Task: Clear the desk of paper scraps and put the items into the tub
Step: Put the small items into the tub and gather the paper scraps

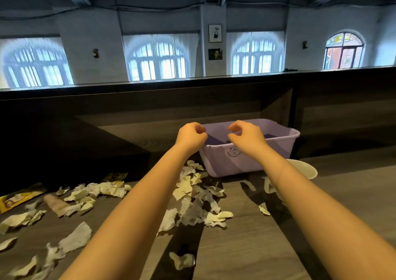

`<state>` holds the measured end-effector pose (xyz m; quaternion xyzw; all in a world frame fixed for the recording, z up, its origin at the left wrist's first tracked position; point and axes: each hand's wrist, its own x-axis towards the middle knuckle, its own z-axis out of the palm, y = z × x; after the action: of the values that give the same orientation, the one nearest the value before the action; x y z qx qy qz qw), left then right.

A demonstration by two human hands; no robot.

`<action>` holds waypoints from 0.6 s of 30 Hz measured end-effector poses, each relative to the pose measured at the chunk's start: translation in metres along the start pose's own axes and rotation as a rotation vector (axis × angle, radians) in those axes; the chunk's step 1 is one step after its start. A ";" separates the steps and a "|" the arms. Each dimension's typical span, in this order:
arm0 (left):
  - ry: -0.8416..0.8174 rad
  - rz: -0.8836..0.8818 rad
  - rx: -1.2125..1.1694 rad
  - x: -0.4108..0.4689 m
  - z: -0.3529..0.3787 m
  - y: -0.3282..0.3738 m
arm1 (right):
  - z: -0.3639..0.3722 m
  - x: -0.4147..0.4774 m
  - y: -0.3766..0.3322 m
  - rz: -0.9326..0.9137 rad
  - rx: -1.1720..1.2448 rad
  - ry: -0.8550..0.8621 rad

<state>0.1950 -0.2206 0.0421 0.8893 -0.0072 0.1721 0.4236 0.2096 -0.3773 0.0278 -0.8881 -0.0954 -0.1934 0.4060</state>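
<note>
A lilac plastic tub (227,161) stands on the wooden desk (246,247) at the middle right. Something dark lies inside it. My left hand (190,137) hovers over the tub's left rim with fingers loosely curled and nothing visible in it. My right hand (246,136) hovers over the tub's front rim, fingers also curled and apart, holding nothing that I can see. Several torn paper scraps (197,204) lie spread over the desk between my forearms and to the left (75,239).
A yellow wrapper (19,198) and a pinkish tube (54,204) lie at the far left. A second yellow packet (114,176) sits near the back. A white bowl (304,168) rests right of the tub. A dark wooden partition (150,108) rises behind the desk.
</note>
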 end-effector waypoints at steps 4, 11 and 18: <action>-0.031 0.031 0.162 -0.011 -0.030 -0.015 | 0.003 -0.012 -0.015 -0.097 -0.016 -0.042; -0.016 -0.021 0.324 -0.050 -0.102 -0.061 | 0.042 -0.042 -0.053 -0.194 -0.011 -0.195; 0.001 -0.201 0.508 -0.090 -0.185 -0.133 | 0.101 -0.071 -0.107 -0.275 -0.107 -0.386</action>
<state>0.0760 -0.0071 0.0215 0.9633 0.1246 0.1258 0.2019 0.1369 -0.2316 0.0110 -0.9074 -0.2810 -0.0782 0.3024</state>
